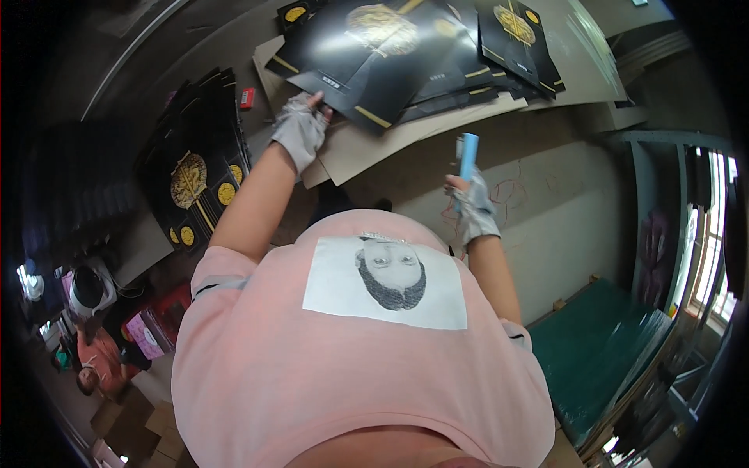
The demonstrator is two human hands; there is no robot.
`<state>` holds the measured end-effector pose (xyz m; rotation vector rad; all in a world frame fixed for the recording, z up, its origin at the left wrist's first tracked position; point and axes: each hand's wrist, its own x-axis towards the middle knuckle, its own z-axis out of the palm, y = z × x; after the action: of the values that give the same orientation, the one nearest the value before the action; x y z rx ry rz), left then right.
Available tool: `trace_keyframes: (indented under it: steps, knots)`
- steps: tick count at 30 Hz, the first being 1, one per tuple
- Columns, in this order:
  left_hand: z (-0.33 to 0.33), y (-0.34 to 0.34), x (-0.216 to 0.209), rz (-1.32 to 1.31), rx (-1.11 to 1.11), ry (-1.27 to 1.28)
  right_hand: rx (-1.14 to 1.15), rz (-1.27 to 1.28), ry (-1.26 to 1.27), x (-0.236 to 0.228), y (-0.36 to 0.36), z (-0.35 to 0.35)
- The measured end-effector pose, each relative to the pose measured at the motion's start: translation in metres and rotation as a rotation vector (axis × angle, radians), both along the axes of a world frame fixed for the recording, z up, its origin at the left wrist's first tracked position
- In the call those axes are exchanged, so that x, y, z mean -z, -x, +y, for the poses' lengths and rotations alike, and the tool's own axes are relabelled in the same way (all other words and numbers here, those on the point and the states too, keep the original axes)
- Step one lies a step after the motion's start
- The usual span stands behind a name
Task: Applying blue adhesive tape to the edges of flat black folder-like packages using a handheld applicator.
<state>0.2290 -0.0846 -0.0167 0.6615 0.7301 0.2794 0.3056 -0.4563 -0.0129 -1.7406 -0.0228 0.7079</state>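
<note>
Black printed sheets (thin, probably light and slippery) are being pinched at the near edge, at 12 o'clock on the bench, by left-hand fingers; a blue tube is being gripped by the right hand.

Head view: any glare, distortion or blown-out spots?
Head view: glare washes across the glossy black sheets that the left hand touches; the window at the right is blown out; fisheye bends the table edge and darkens the corners; the right hand with the blue tube is sharp enough.
</note>
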Motion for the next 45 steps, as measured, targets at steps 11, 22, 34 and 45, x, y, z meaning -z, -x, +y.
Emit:
trace_keyframes:
  steps: [11, 22, 34, 45]
  knots:
    - [-0.118, -0.005, -0.016, 0.086, -0.030, 0.392, -0.186, -0.288, 0.180, 0.012, 0.018, 0.047]
    - [-0.139, -0.011, -0.014, 0.049, -0.015, 0.428, -0.056, -0.193, 0.068, 0.031, 0.002, 0.048]
    - [-0.080, 0.028, 0.001, 0.243, -0.287, 0.261, -0.076, 0.152, -0.051, 0.013, -0.037, 0.023]
    - [-0.109, 0.017, 0.005, 0.125, 0.175, 0.161, -0.358, 0.009, -0.016, 0.015, 0.011, 0.084]
